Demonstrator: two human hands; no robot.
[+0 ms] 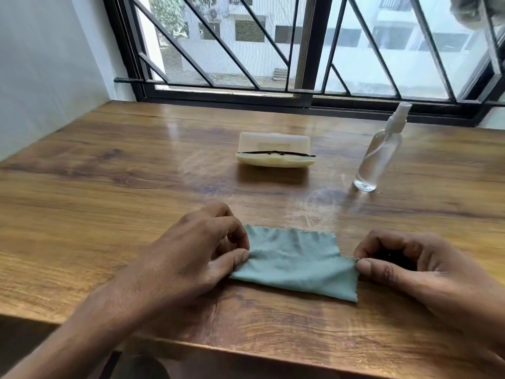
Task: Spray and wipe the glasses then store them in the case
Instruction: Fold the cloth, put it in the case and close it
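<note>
Wooden surface (109, 187) below a barred window. Low in the frame, the left hand (191, 255) and right hand (410, 263) each pinch one end of a folded teal cloth (295, 263). Folding goes best with edges matched and pressed flat. Farther off at centre, the glasses (276, 153) lie in the open case (273, 142), with the bottle (378, 157) to its right.

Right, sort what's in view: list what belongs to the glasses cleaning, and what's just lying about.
For the job: green cleaning cloth, pinched by the left hand and right hand; clear spray bottle; open cream glasses case, dark glasses inside.
Just there: wooden table; barred window.
</note>
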